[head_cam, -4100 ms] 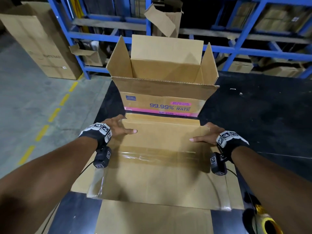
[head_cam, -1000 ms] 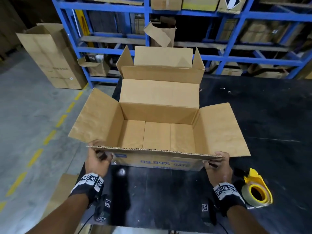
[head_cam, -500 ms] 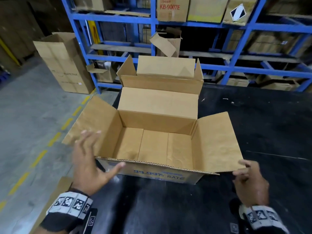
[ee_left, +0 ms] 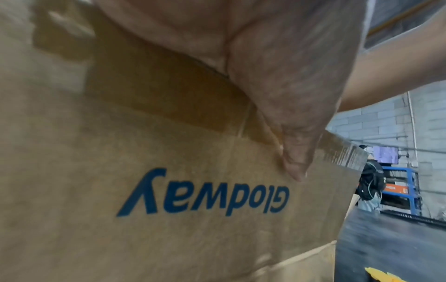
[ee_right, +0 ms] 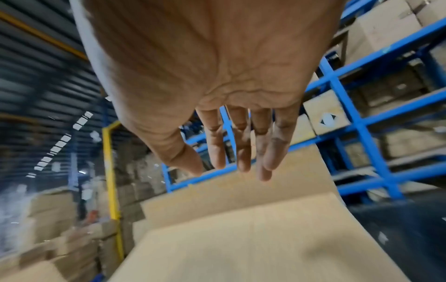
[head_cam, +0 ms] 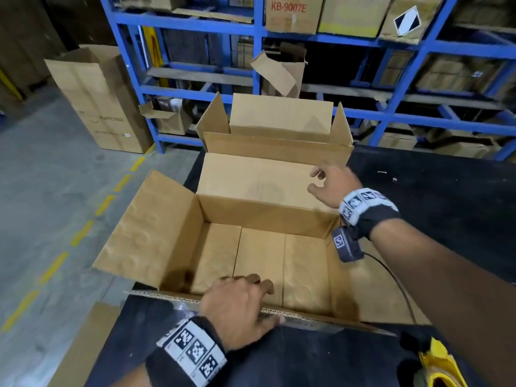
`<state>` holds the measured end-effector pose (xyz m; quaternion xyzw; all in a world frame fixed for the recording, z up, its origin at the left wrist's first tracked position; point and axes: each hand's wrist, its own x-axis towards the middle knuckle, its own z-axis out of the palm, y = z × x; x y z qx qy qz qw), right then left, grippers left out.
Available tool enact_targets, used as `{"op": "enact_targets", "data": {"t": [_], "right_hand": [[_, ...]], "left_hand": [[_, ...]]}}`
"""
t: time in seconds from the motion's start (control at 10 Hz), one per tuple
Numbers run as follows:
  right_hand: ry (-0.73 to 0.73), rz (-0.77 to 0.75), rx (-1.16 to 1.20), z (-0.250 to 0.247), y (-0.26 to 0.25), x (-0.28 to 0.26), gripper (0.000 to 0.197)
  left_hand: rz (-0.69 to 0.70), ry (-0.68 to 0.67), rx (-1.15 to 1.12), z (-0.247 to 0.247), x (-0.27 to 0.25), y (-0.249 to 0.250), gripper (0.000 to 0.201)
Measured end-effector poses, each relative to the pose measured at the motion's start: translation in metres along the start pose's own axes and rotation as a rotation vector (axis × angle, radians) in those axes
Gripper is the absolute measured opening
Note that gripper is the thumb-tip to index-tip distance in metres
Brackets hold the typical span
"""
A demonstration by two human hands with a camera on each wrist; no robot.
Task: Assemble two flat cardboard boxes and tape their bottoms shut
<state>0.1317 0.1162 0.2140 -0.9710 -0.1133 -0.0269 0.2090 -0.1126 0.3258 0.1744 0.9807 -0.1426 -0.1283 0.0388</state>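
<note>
Cardboard fills the middle of the head view: the near box (head_cam: 259,255) is seen standing open-topped on the black table (head_cam: 446,191), its bottom panels lying flat inside and its side flaps splayed outward. The near rim is gripped by the left hand (head_cam: 237,305), fingers curled over the corrugated edge into the box, thumb (ee_left: 295,162) pressed on the outer wall just above blue lettering, which is seen upside down in the left wrist view. The right hand (head_cam: 332,182) is held above the far flap, close to its right end; its fingers (ee_right: 243,148) are seen extended and relaxed, close together, nothing pinched. Contact with the flap cannot be told.

Just behind, touching or nearly so, a second box (head_cam: 279,129) is seen upright, flaps raised. A yellow tape dispenser (head_cam: 438,367) is glimpsed at the lower right on the table, partly cut off by the frame. A flat piece of cardboard (head_cam: 83,347) juts out at the table's lower left edge. Blue shelving (head_cam: 391,118) stacked with cartons is seen beyond, a tall carton (head_cam: 103,101) stands on the concrete floor at the left, and a person (ee_left: 370,185) is caught in the distance by the left wrist camera.
</note>
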Motion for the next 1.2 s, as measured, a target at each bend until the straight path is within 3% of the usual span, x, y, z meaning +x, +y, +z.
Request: {"op": "enact_targets", "data": {"t": [0.2,0.3,0.5,0.6,0.7,0.8,0.9,1.0,1.1,1.2], "right_hand": [[-0.052,0.627,0.106,0.066,0.048,0.067,0.088],[-0.039,0.658,0.256,0.074,0.071,0.078,0.099],[0.253,0.564,0.436,0.061,0.075,0.068,0.074],[0.252,0.425,0.399,0.041,0.066,0.062,0.046],[0.135,0.224,0.225,0.028,0.059,0.067,0.019],[0.062,0.166,0.095,0.017,0.052,0.072,0.019],[0.082,0.198,0.079,0.013,0.054,0.074,0.019],[0.088,0.215,0.078,0.010,0.051,0.070,0.010],[0.078,0.180,0.082,-0.006,0.038,0.064,0.023],[0.095,0.105,0.063,-0.033,0.017,0.045,0.019]], "left_hand": [[0.000,-0.026,-0.071,-0.014,0.014,-0.007,0.065],[0.042,-0.061,-0.110,-0.018,0.017,-0.009,0.062],[0.091,-0.089,-0.057,-0.022,0.021,-0.015,0.039],[0.101,-0.069,-0.028,-0.026,0.030,-0.015,0.032],[0.071,-0.058,-0.028,-0.025,0.043,-0.017,0.021],[0.063,-0.034,-0.017,-0.027,0.062,-0.022,0.016],[0.064,-0.025,-0.017,-0.030,0.082,-0.032,0.022],[0.088,-0.004,-0.019,-0.036,0.094,-0.042,0.043],[0.130,0.049,-0.046,-0.048,0.089,-0.050,0.056],[0.132,0.133,-0.080,-0.056,0.071,-0.067,0.071]]}}
